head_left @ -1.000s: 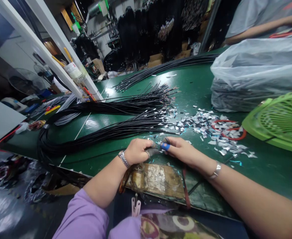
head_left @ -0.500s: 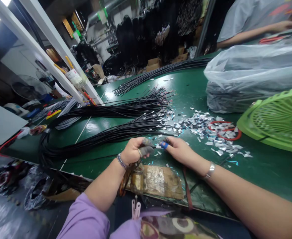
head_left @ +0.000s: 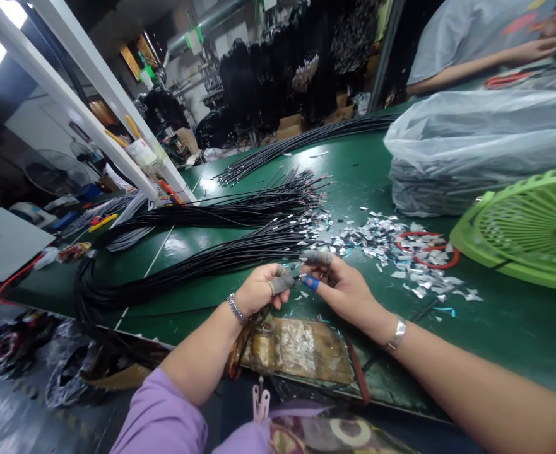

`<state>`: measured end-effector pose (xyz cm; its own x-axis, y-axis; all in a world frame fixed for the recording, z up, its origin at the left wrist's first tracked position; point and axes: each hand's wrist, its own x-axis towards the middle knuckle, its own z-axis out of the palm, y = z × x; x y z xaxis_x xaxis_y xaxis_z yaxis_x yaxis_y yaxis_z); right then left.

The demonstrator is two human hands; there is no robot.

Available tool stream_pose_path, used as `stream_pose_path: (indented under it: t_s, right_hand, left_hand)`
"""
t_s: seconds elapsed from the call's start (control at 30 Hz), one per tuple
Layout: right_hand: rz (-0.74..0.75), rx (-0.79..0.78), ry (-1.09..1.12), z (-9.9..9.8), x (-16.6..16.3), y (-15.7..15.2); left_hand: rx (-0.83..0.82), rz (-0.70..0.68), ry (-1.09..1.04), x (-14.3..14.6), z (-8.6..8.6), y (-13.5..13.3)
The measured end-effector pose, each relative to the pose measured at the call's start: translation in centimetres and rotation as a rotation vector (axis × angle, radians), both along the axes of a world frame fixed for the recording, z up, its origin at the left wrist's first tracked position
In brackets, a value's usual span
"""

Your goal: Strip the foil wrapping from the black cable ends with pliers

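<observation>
My left hand [head_left: 271, 287], with grey wrapping on thumb and forefinger, pinches a black cable [head_left: 178, 311] close to its end. The cable's short tip pokes out to the right of those fingers. Beside that tip is my right hand [head_left: 337, 280], blue tape round its thumb and grey wrapping on its forefinger. Thumb and forefinger there are apart, and the thumb tip is very near the cable end; whether it touches I cannot tell. Just behind both hands lies a bundle of black cables [head_left: 202, 261] with stripped ends, and a second bundle [head_left: 221, 208] lies farther back.
Silvery foil scraps [head_left: 377, 236] and red rings [head_left: 431, 258] litter the green table [head_left: 495, 334]. A green fan [head_left: 528, 221] and a plastic bag [head_left: 481, 135] stand right. A taped cardboard piece [head_left: 306, 347] lies at the front edge. Another person [head_left: 476, 44] works across the table.
My right forefinger has lifted away from the thumb, opening a gap between them. My left hand keeps its pinch on the cable, nearly in place.
</observation>
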<state>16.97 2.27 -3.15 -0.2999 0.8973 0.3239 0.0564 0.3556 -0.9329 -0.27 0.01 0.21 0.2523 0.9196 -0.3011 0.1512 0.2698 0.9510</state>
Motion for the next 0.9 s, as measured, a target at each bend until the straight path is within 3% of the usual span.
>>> stream_pose_path:
  t_s: [0.2,0.3,0.37,0.47,0.57,0.67,0.8,0.9]
  right_hand:
    - [0.073,-0.126,0.082,0.3,-0.1,-0.1]
    - [0.089,-0.21,0.104,0.6,-0.3,-0.2]
    - [0.075,-0.266,0.111,0.6,-0.5,-0.3]
    - [0.051,-0.373,0.127,0.5,-0.9,-0.6]
    - [0.095,-0.47,0.138,0.6,-1.1,-1.1]
    - [0.113,-0.453,0.138,0.7,-0.9,-1.0]
    - [-0.058,-0.334,0.128,0.5,0.0,0.1]
    - [-0.078,-0.267,0.1,0.2,0.1,0.6]
  left_hand:
    - [-0.029,-0.136,0.023,-0.5,-0.7,0.3]
    - [0.026,-0.132,0.088,-0.5,-0.8,0.2]
    - [0.185,-0.098,0.237,-0.4,-0.7,0.0]
    - [0.543,-0.052,0.633,0.0,-0.6,-0.5]
    - [0.699,-0.067,0.962,0.2,-0.5,-0.8]
    - [0.711,-0.08,1.07,0.2,-0.4,-0.8]
    - [0.678,-0.006,1.03,0.1,-0.3,-0.8]
    - [0.708,-0.013,1.069,0.1,-0.3,-0.9]
